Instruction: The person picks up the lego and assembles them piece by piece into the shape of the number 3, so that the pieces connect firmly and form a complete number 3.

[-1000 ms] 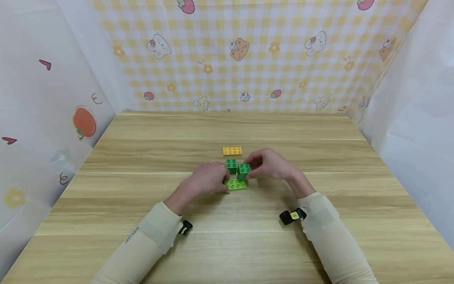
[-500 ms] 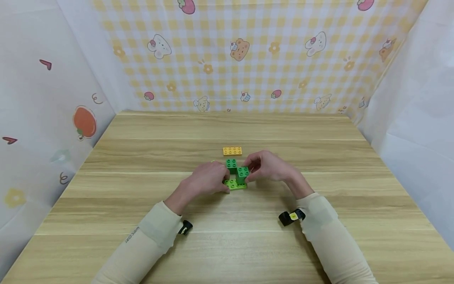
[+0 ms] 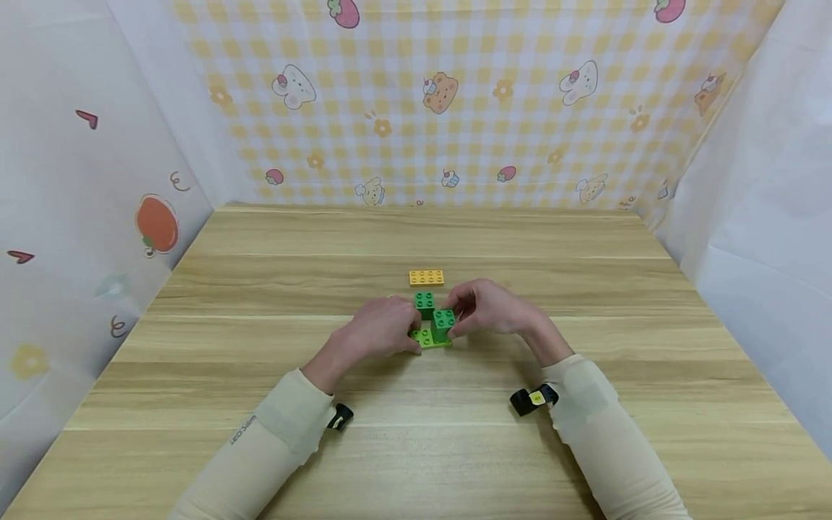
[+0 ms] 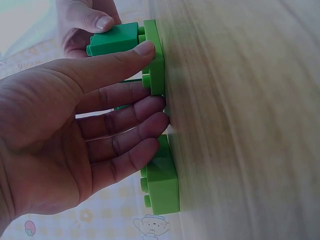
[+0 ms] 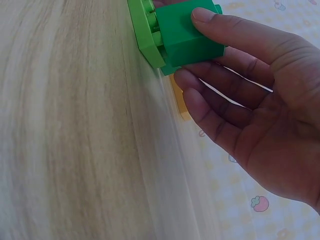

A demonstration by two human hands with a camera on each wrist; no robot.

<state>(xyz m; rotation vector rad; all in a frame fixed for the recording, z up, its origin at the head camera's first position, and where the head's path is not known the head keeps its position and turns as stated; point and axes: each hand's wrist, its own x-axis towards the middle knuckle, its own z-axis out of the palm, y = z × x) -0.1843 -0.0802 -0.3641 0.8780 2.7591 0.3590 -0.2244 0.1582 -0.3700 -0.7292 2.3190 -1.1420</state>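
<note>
My left hand [image 3: 380, 325] pinches the left end of a light green building plate [image 3: 425, 339], thumb on the near edge and fingers on the far side. Between the thumb and fingers of my right hand [image 3: 490, 307] is a dark green square building brick [image 3: 443, 320], upright over the plate's right end. In the left wrist view that brick [image 4: 115, 39] sits against the plate's studs [image 4: 157, 65], a narrow gap showing. Just behind the plate stands a second dark green brick [image 3: 425, 301].
A yellow building plate [image 3: 426, 278] lies farther back on the wooden table [image 3: 416, 462]. Beyond my left fingers, the left wrist view shows another light green brick [image 4: 164, 182], hidden by the hand from above. A checked cloth [image 3: 403, 130] hangs behind the table.
My right hand has brought the dark green brick nearer and slightly left, down onto the light green plate's right end. My left hand has stayed in place on the plate.
</note>
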